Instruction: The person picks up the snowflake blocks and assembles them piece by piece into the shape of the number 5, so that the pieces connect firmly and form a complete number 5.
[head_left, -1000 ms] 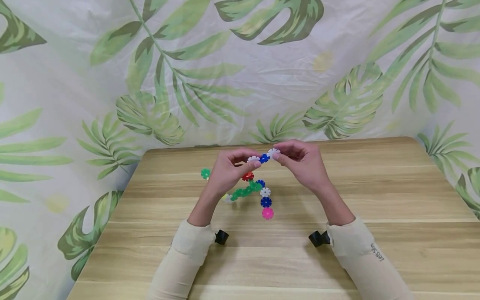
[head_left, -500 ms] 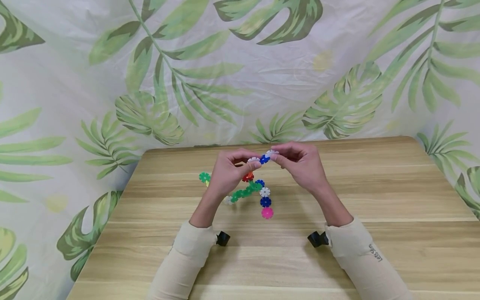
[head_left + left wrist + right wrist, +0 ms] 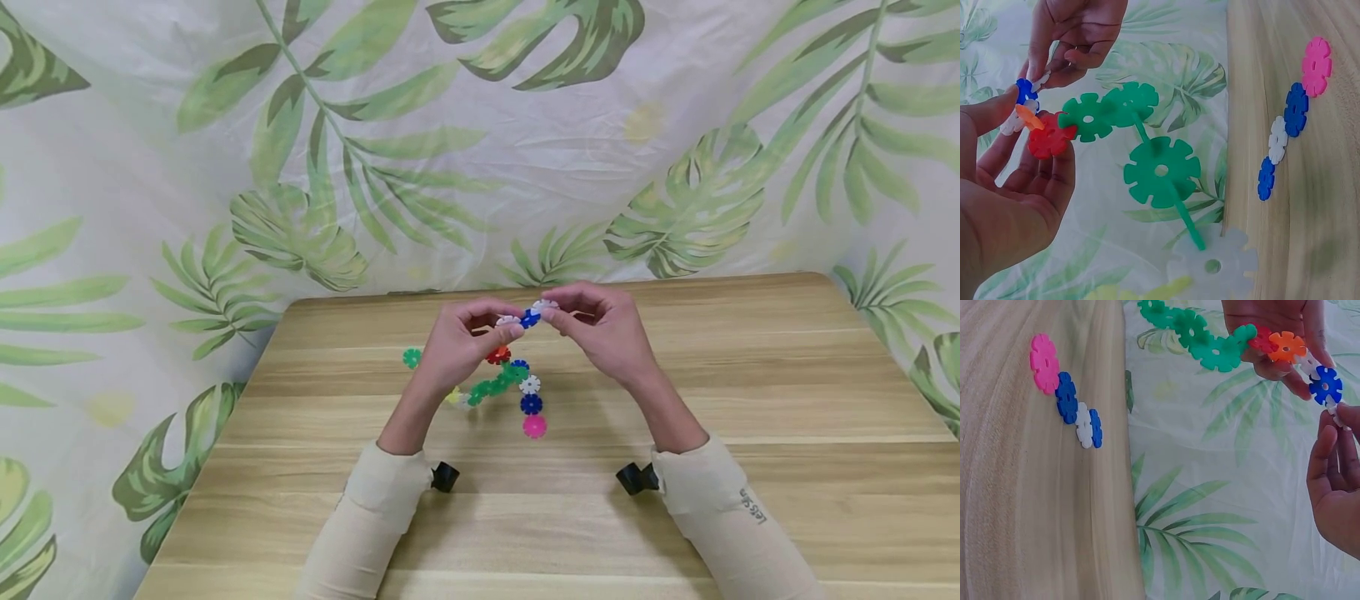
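Note:
My left hand (image 3: pixel 459 343) pinches a white notched snowflake disc (image 3: pixel 507 321) between thumb and fingers. My right hand (image 3: pixel 611 333) pinches another white disc (image 3: pixel 545 307). Between the two, a blue disc (image 3: pixel 1325 385) joins them, raised above the table. From the left hand's end hangs a longer linked chain: an orange disc (image 3: pixel 1287 347), a red disc (image 3: pixel 1051 135), several green discs (image 3: pixel 1162 172), then a pale white disc (image 3: pixel 1213 265). A yellow disc (image 3: pixel 453 396) shows beside the left forearm, which hides part of the chain; a green disc (image 3: pixel 412 358) appears beyond it.
On the wooden table (image 3: pixel 750 375) lies a separate row of linked discs, with a pink disc (image 3: pixel 535 427), a dark blue disc (image 3: pixel 532 404), a white disc (image 3: pixel 530 384) and another blue disc (image 3: pixel 1265 179). A leaf-patterned cloth (image 3: pixel 570 167) stands behind the table.
The hanging chain sways, its yellow and far green discs shifting about beside the left forearm. The white disc in the right hand has tilted flatter. Both hands stay almost in place.

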{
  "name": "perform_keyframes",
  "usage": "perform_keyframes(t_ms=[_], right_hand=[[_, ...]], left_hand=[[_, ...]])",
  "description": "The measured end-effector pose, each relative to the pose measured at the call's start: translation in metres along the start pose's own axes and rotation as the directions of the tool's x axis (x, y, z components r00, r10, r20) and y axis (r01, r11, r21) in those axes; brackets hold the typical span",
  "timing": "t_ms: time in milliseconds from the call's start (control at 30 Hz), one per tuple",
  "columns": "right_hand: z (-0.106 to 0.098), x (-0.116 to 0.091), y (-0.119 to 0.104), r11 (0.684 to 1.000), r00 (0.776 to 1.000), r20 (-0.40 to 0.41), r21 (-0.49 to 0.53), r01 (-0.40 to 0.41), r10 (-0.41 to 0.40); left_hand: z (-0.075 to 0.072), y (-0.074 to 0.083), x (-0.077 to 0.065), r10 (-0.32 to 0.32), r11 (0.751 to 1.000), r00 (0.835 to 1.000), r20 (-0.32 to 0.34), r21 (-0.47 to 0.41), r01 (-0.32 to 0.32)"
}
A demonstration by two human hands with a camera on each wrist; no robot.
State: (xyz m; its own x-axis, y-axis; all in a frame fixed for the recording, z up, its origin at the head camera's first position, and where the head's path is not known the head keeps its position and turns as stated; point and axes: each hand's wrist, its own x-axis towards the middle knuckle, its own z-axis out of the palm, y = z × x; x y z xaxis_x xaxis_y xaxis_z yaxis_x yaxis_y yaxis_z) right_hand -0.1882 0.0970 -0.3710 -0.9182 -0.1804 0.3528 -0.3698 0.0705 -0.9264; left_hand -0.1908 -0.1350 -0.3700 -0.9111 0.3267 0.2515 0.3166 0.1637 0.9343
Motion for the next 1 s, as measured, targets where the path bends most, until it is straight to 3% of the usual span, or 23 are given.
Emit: perform_keyframes(t_ms=[433, 733, 1000], right_hand=[[-0.001, 0.000, 0.000, 0.999, 1.000, -0.019, 0.048, 0.019, -0.018], [0.008, -0.002, 0.000, 0.996, 0.998, -0.030, 0.074, 0.052, -0.050], [0.012, -0.003, -0.003, 0.997, 0.999, -0.018, 0.070, 0.037, -0.036]], left_hand=[[0.002, 0.001, -0.001, 0.035, 0.998, 0.999, 0.001, -0.043, -0.035], [0.011, -0.003, 0.000, 0.067, 0.996, 0.997, -0.047, -0.061, -0.070], [0.009, -0.001, 0.000, 0.087, 0.992, 0.993, -0.074, -0.086, -0.094]])
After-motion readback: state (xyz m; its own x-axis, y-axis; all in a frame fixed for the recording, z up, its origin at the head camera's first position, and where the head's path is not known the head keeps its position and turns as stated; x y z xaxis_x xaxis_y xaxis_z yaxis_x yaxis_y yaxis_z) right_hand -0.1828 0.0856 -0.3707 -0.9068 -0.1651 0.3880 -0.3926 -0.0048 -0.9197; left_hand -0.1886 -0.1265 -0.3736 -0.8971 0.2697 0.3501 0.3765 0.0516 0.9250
